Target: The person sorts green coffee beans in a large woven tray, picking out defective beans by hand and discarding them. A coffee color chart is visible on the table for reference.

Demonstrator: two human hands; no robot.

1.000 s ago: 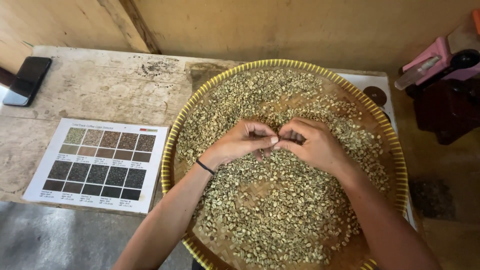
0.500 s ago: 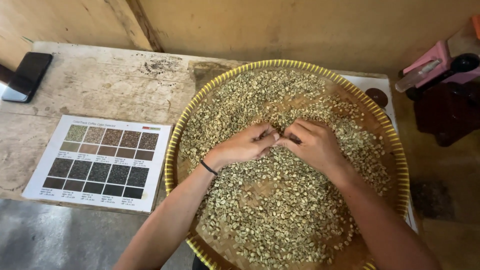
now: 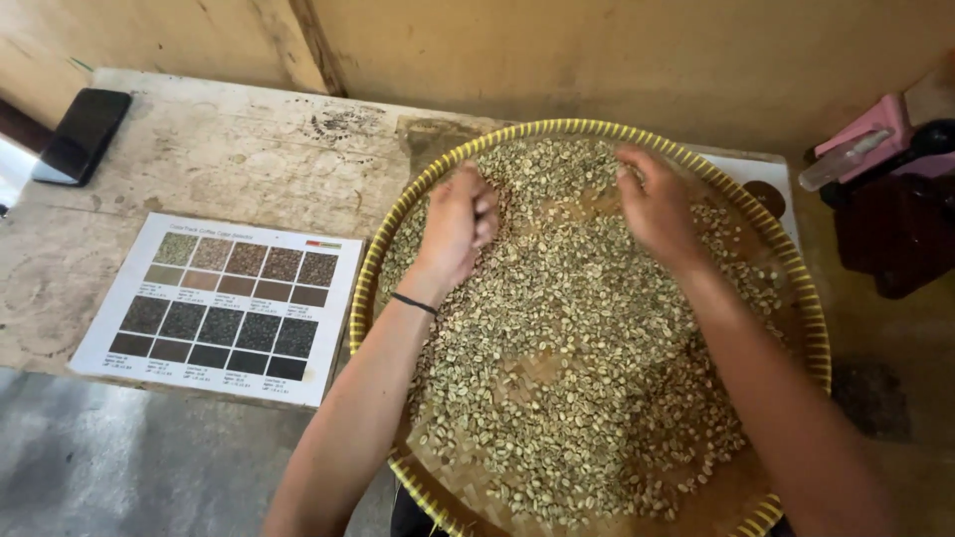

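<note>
Over a woven tray [image 3: 806, 328] on the desk [image 3: 229, 159], our left hand [image 3: 460, 224] curls, perhaps pinching some pale green beans [image 3: 577, 338]; our right hand [image 3: 657, 204] rests spread, holding nothing. The beans look light, loose, best scooped.

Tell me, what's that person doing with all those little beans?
A person is working both hands through pale green beans spread in a big round woven tray on a worn table. The left hand is curled into a fist over the beans; the right hand lies flat on them near the far rim. A printed colour chart lies beside the tray.
</note>
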